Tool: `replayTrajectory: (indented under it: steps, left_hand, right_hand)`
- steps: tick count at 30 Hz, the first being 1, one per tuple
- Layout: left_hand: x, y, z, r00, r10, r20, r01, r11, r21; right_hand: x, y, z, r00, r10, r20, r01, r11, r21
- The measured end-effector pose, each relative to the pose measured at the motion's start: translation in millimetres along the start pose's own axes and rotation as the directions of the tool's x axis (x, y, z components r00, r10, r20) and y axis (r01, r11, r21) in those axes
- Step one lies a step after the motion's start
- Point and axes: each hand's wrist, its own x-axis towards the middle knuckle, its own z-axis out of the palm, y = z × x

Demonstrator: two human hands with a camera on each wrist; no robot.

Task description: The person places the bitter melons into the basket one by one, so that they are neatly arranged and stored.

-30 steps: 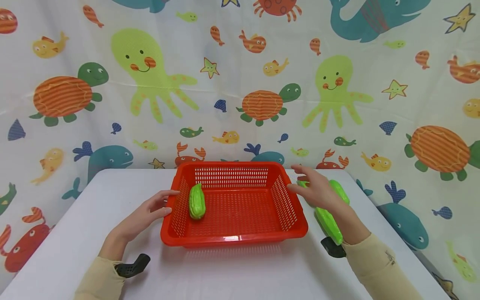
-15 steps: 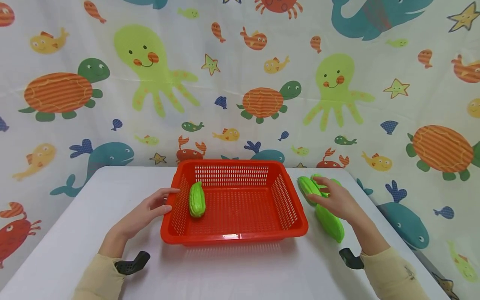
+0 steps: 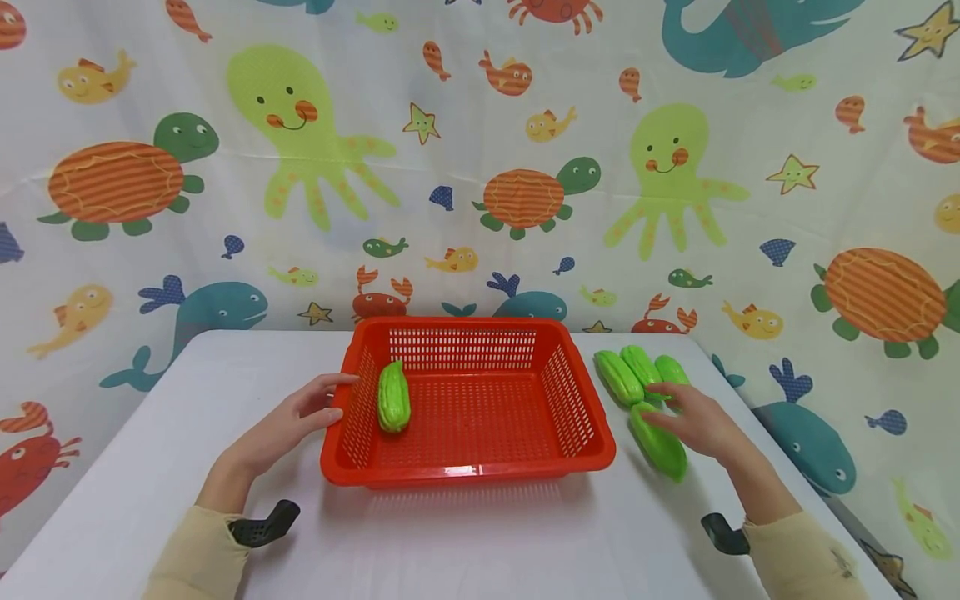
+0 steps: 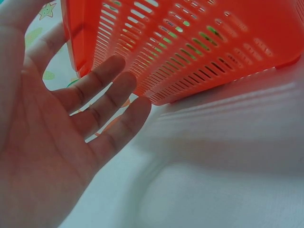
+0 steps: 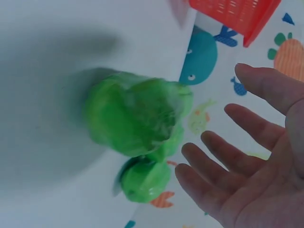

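Observation:
Fingertips of my left hand (image 3: 296, 421) touch the left rim of a red plastic basket (image 3: 420, 476). In the left wrist view that hand (image 4: 57, 137) has its fingers extended beside the slotted basket wall (image 4: 190, 57). One green ridged gourd-like vegetable (image 3: 393, 400) lies inside the basket at its left end. My right hand (image 3: 701, 423) is over the nearest vegetable (image 3: 662, 450) of a group right of the basket. In the right wrist view this hand (image 5: 266, 166) has spread, relaxed fingers, apart from the green vegetable (image 5: 133, 116), and holds nothing.
Several similar vegetables lie close together on the white table (image 3: 420, 550), including one by the basket (image 3: 619, 377) and one at the right (image 3: 671, 369). A curtain (image 3: 465, 167) printed with sea animals hangs behind the table.
My right hand has moved from the basket's right rim, right and toward me, over the vegetables, uncovering the ones at the back. The left hand and the basket have stayed put.

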Motion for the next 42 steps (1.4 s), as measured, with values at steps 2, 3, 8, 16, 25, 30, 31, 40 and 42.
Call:
replayTrajectory:
  steps: [2,3,8,16,25,30,31,40,42]
  left_hand:
    - [0.2,-0.3,-0.1,1.000,-0.001,-0.002,0.001,1.000,-0.003]
    - [0.3,-0.5,-0.2,1.000,-0.005,-0.003,0.005,1.000,-0.005]
    - [-0.6,0.1,0.1,1.000,-0.001,-0.004,0.001,1.000,-0.006]
    - [1.0,-0.4,0.3,1.000,-0.003,-0.009,0.003,1.000,-0.006]
    - [0.2,0.3,0.4,1.000,-0.007,-0.010,0.007,1.000,-0.003]
    - [-1.4,2.4,-0.5,1.000,0.000,-0.002,-0.001,1.000,-0.011]
    - [-2.0,3.2,-0.7,1.000,0.002,-0.002,-0.002,1.000,-0.013]
    - [-3.5,6.6,-0.4,1.000,-0.003,-0.002,0.003,1.000,-0.025]
    - [-3.2,7.1,-0.3,1.000,-0.005,0.001,0.005,1.000,-0.024]
  right_hand:
    - [-1.6,6,2,1.000,-0.008,0.012,0.008,1.000,0.002]
    - [-2.1,9,3,1.000,-0.013,0.019,0.013,1.000,0.007]
    - [-3.9,19,8,0.998,-0.043,0.042,0.041,0.999,0.028]
    - [-5.5,27,14,0.997,-0.035,0.069,0.025,0.991,0.132]
    - [-5.2,34,22,0.996,-0.017,0.089,0.001,0.985,0.175]
    - [-4.8,35,23,0.995,-0.009,0.102,-0.010,0.982,0.188]
    - [-4.6,35,22,0.994,-0.011,0.109,-0.010,0.983,0.186]
    - [-6.1,35,22,0.989,-0.036,0.146,0.008,0.983,0.182]
    - [-6.5,34,20,0.989,-0.030,0.143,0.003,0.983,0.183]
